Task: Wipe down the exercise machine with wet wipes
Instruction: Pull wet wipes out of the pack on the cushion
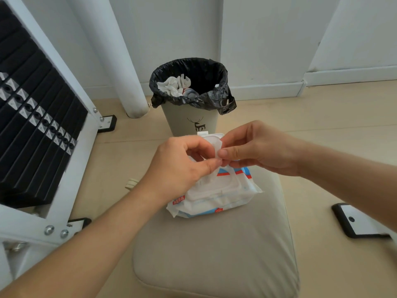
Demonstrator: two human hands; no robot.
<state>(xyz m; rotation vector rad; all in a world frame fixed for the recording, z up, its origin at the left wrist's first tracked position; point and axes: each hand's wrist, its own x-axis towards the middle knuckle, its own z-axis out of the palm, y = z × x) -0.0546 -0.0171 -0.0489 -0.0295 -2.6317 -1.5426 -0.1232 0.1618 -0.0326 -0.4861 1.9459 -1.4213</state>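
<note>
A white pack of wet wipes (217,197) with red and blue print lies on the beige padded seat (214,254) of the exercise machine, its flip lid (211,138) standing open. A white wet wipe (209,168) rises out of the pack's opening. My left hand (182,166) pinches the wipe just above the pack. My right hand (257,148) pinches its upper edge between thumb and forefinger. The machine's black weight stack (32,117) in a white frame (71,190) stands at the left.
A beige bin (191,121) with a black liner holds crumpled used wipes and stands just beyond the seat. A white round post (126,61) rises behind it at the left. Black-edged machine feet (356,220) rest on the tan floor at the right. White walls close the back.
</note>
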